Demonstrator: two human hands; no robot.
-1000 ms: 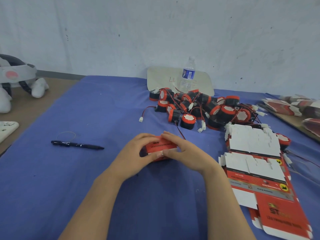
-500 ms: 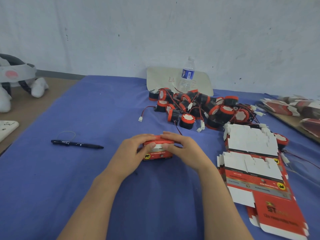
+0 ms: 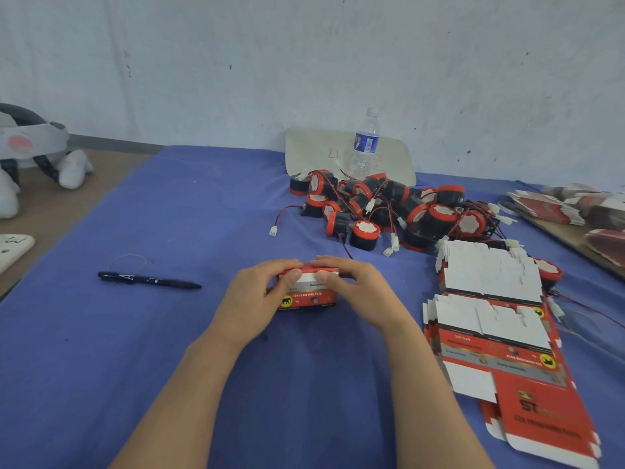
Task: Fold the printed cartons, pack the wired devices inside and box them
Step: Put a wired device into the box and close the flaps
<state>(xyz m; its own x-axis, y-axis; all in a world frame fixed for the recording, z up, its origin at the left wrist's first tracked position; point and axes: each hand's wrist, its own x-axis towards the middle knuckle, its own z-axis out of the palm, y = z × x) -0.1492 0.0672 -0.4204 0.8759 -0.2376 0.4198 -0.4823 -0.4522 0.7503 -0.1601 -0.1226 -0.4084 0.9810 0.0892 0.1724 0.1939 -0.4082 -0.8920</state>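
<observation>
- Gripping one folded red carton (image 3: 309, 294): left hand (image 3: 252, 299) curled round its left end, right hand (image 3: 358, 296) curled round its right end, both thumbs (image 3: 294, 275) pressing on the white strip along its top.
- Carton position: resting on the blue cloth (image 3: 169, 350), directly ahead of the person and between the two hands. Its long axis runs left to right and its printed face is turned toward the camera. Both hands touch it and neither is nearer.
- Carton contents: cannot be told, as the walls and fingers hide the inside. The top flap appears nearly down, so the step in hand is judged to be the closing tuck.
- Wired devices (image 3: 382, 211): a loose pile of round red-and-black units with red and black leads and white plugs, lying beyond the carton and to its right, apart from it.
- Flat cartons (image 3: 490, 299): an unfolded stack fanned out just beside the right forearm, white insides mostly upward.
- Further flat stock (image 3: 558, 208): at the far right edge.
- Pen (image 3: 148, 279): lying to the left, well apart.
- Water bottle (image 3: 364, 143): upright behind the pile.
</observation>
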